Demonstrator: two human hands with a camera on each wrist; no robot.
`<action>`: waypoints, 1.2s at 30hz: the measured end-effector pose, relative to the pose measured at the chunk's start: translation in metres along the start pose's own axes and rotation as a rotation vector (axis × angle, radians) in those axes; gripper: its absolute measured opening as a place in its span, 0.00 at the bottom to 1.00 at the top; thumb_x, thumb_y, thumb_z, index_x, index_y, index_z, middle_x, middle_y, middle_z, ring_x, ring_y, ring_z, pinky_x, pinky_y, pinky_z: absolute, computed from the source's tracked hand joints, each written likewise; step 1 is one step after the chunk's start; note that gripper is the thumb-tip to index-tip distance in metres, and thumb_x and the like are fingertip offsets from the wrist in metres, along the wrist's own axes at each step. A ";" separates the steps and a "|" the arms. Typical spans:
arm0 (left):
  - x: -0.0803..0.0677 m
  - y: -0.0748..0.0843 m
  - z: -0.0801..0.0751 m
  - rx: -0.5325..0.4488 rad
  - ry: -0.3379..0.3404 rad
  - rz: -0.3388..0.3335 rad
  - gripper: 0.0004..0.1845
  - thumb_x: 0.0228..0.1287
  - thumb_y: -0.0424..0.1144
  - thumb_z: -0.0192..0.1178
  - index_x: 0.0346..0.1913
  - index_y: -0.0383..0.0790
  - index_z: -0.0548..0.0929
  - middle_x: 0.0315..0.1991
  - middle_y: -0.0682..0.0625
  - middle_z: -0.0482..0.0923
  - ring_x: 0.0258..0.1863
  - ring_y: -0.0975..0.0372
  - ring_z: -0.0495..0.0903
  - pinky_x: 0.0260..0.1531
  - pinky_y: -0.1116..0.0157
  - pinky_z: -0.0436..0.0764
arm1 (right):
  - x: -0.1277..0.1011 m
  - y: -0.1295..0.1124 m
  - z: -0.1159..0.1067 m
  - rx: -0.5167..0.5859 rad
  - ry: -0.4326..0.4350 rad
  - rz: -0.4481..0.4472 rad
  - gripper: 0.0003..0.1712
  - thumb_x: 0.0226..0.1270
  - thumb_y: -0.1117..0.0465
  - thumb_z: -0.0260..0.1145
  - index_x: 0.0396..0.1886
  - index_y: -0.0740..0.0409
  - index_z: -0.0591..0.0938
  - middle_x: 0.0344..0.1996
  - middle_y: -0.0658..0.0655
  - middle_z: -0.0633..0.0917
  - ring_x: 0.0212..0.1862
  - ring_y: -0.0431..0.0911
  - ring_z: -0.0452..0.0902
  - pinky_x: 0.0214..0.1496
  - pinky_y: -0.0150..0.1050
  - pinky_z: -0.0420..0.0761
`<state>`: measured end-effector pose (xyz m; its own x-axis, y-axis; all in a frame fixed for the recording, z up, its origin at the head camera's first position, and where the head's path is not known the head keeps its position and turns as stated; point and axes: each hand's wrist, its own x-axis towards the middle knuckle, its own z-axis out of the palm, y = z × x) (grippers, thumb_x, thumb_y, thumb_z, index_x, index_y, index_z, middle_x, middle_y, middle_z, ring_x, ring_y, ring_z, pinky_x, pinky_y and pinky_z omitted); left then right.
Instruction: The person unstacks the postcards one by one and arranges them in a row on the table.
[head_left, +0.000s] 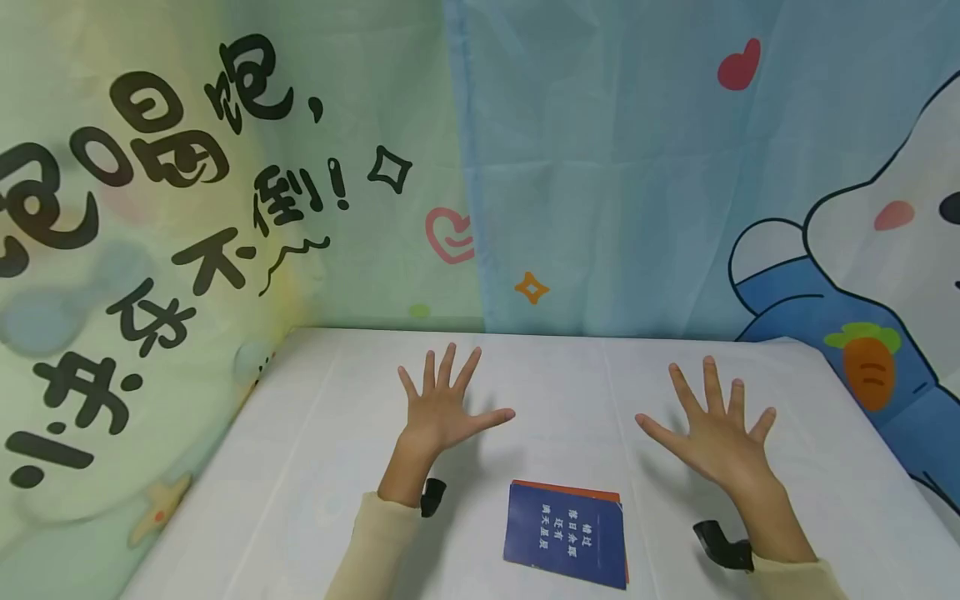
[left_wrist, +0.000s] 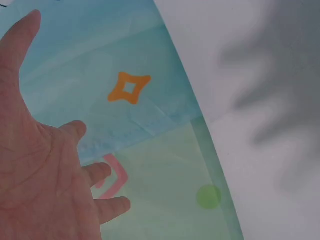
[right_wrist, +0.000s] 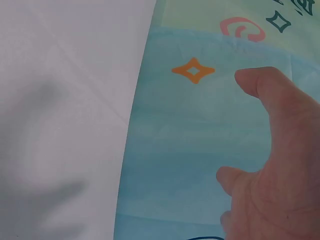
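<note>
In the head view, a dark blue booklet with white lettering lies near the front of the white table, and an orange-red edge shows from beneath it. My left hand is held above the table to the left of the booklet, fingers spread wide and holding nothing. On the other side, my right hand is spread the same way, also bare. Each wrist view shows the palm side, the left hand at the left edge and the right hand at the right. Neither hand touches the booklet.
The white tabletop reaches back to a printed curtain with dark lettering, hearts and a cartoon figure. Black straps or mounts sit at the left wrist and right wrist. Hand shadows fall on the table.
</note>
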<state>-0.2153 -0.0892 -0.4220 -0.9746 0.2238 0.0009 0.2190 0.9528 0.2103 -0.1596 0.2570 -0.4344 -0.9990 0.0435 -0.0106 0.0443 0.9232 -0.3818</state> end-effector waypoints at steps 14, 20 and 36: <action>-0.006 -0.006 0.004 -0.001 0.031 0.025 0.54 0.50 0.79 0.52 0.78 0.65 0.44 0.79 0.49 0.42 0.77 0.46 0.39 0.65 0.33 0.32 | -0.006 0.004 0.006 0.015 0.023 0.007 0.65 0.55 0.24 0.59 0.79 0.52 0.40 0.74 0.69 0.28 0.68 0.80 0.23 0.53 0.84 0.34; -0.009 -0.011 0.007 -0.016 0.038 0.026 0.54 0.50 0.78 0.52 0.78 0.64 0.45 0.79 0.48 0.44 0.77 0.45 0.40 0.66 0.34 0.34 | -0.008 0.005 0.009 -0.002 0.036 0.015 0.66 0.53 0.23 0.60 0.79 0.50 0.42 0.75 0.69 0.31 0.69 0.79 0.23 0.56 0.82 0.36; -0.023 -0.013 0.012 -0.071 0.077 0.070 0.54 0.50 0.76 0.56 0.77 0.65 0.47 0.78 0.47 0.48 0.76 0.44 0.46 0.66 0.34 0.40 | -0.015 -0.001 0.007 0.068 0.042 -0.030 0.63 0.57 0.26 0.60 0.79 0.52 0.44 0.75 0.71 0.36 0.70 0.79 0.31 0.57 0.80 0.45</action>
<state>-0.1948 -0.1040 -0.4366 -0.9584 0.2701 0.0927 0.2854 0.9178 0.2762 -0.1443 0.2532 -0.4403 -0.9987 0.0330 0.0400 0.0118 0.8962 -0.4436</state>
